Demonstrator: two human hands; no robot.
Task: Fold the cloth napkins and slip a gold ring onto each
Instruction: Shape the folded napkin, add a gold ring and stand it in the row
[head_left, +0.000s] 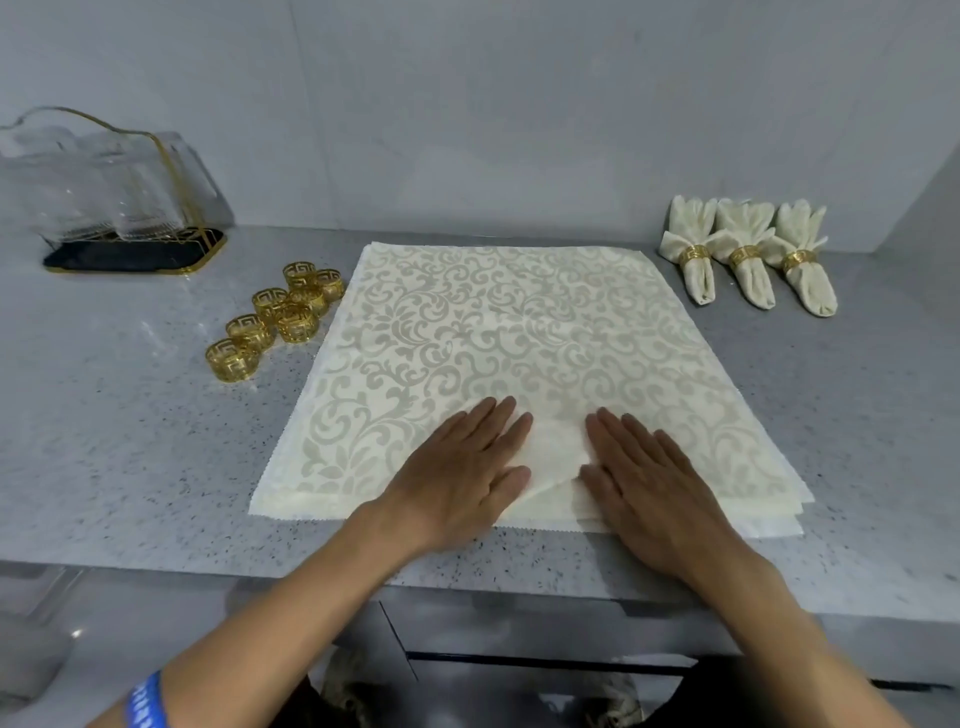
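while both hands lie flat with fingers spread, the left hand (462, 470) and right hand (649, 483) press a folded-in corner (556, 462) of the top cream napkin (519, 338), which tops a stack at the bench's (130, 441) near edge. loose gold rings (275, 317) cluster toward the left, three ringed napkins (748, 254) by the back right.

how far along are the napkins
Done: three ringed napkins at back right. In hand: left hand and right hand press a folded corner on the flat napkin stack. Left: that stack, and seven loose rings.
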